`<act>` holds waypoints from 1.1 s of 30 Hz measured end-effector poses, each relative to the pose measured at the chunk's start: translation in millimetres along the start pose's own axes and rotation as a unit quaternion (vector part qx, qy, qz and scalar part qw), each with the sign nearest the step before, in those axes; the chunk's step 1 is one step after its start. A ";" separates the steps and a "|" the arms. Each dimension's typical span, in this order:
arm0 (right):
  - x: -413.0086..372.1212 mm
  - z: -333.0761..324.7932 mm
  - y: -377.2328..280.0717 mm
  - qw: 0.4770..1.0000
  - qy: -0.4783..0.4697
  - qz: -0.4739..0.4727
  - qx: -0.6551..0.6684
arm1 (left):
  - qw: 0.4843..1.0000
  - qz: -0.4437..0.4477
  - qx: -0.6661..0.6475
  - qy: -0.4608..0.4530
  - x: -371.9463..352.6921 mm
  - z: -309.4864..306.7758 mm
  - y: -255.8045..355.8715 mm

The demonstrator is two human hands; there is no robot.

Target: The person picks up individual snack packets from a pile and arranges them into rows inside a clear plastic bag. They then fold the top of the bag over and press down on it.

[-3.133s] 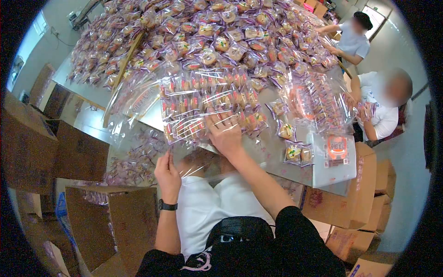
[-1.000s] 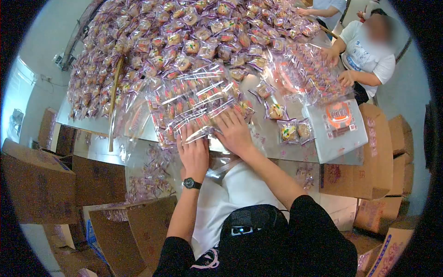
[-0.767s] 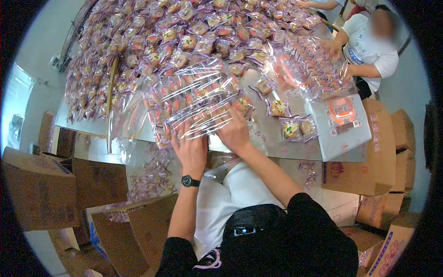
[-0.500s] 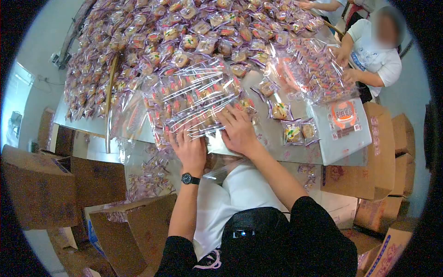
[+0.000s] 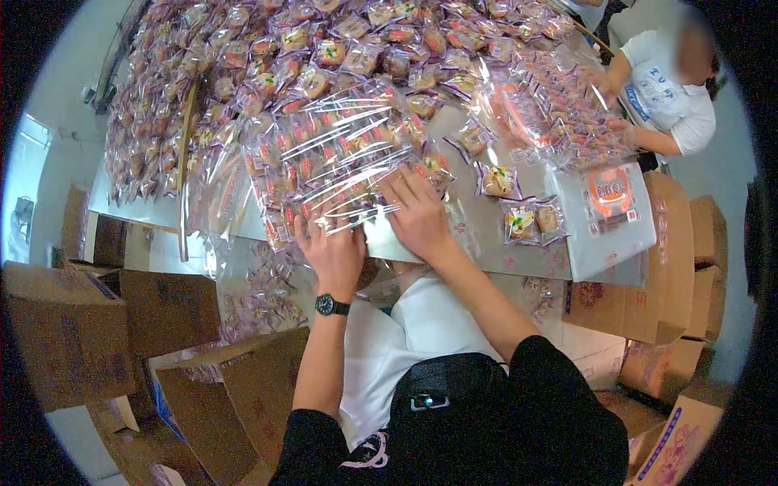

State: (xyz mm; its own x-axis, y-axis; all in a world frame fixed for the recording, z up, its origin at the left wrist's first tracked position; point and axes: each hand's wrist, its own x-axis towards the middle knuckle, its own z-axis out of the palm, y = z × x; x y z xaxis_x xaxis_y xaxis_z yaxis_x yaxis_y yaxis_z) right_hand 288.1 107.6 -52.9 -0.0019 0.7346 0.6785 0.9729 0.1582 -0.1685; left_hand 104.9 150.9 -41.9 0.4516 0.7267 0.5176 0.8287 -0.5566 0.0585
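A big clear plastic bag (image 5: 344, 146) lies in front of me, packed with rows of small wrapped pastries. On its near left edge rests my left hand (image 5: 334, 257), fingers spread over the film, a black watch on the wrist. My right hand (image 5: 420, 217) lies flat across the near right part of the same bag, fingers stretched out. Glare streaks hide some of the pastries inside. Just right of the bag are several loose wrapped pastries (image 5: 497, 180) on the table.
A large heap of wrapped pastries (image 5: 267, 40) covers the far table. A stack of printed plastic bags (image 5: 612, 215) sits at the right edge. A co-worker (image 5: 660, 97) handles another filled bag (image 5: 559, 117). Cardboard boxes (image 5: 65, 332) stand left, with more boxes (image 5: 628, 300) right.
The view has shifted slightly. Less loose film shows at the near edge of the bag between my hands. Both hands remain on the bag in nearly the same place.
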 end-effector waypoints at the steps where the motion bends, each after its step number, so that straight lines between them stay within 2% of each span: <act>1: -1.5 -8.5 -1.2 1.000 0.000 -0.014 0.010 | 1.000 0.001 0.000 0.000 -0.8 -3.1 2.2; 4: -38.5 -31.3 7.9 0.989 0.017 -0.083 0.119 | 1.000 0.010 0.025 -0.014 -11.3 -1.3 7.6; 5: -44.4 -45.1 10.4 0.993 0.045 -0.063 0.091 | 1.000 0.015 0.017 -0.012 -16.0 -1.2 12.7; 7: -35.3 -63.8 12.0 0.994 0.056 0.095 0.012 | 0.999 0.015 -0.027 -0.042 -28.1 9.9 24.5; 8: -30.7 -67.7 16.4 0.983 0.063 0.171 -0.027 | 0.999 0.040 -0.022 -0.021 -34.2 17.3 30.7; 10: -28.7 -64.3 29.5 0.969 0.025 0.240 0.054 | 0.996 0.089 -0.007 0.027 -17.8 8.7 57.6; 12: -27.8 -57.4 37.0 0.927 -0.035 0.325 0.187 | 0.998 0.055 -0.018 0.019 -1.8 8.4 81.0; 14: -21.9 -57.4 31.7 0.922 -0.020 0.333 0.198 | 0.994 0.063 -0.075 0.051 17.6 20.7 93.4; 18: -25.2 -39.2 39.2 0.933 0.005 0.314 0.178 | 0.997 0.031 -0.056 0.045 33.5 23.0 105.2; 19: -28.8 -32.0 40.0 0.942 0.052 0.288 0.161 | 0.997 0.027 -0.053 0.045 33.8 21.9 107.7; 22: -36.6 -29.2 41.6 0.915 0.058 0.343 0.206 | 0.997 0.021 -0.045 0.054 31.1 33.2 102.1; 29: -46.3 -31.0 55.1 0.931 0.053 0.314 0.178 | 0.993 0.023 -0.039 0.113 30.5 34.4 97.5; 33: -48.9 -33.5 57.2 0.940 0.031 0.300 0.162 | 0.990 -0.009 -0.099 0.096 29.4 41.1 96.6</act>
State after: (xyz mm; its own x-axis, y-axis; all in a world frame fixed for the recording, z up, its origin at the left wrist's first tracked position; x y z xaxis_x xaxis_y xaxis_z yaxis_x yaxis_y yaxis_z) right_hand 351.6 58.6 -71.7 0.5472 0.7172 0.4315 0.6740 -0.0720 -0.7352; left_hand 211.9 135.1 -56.1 0.3509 0.6582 0.6660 0.7465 -0.6261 0.2254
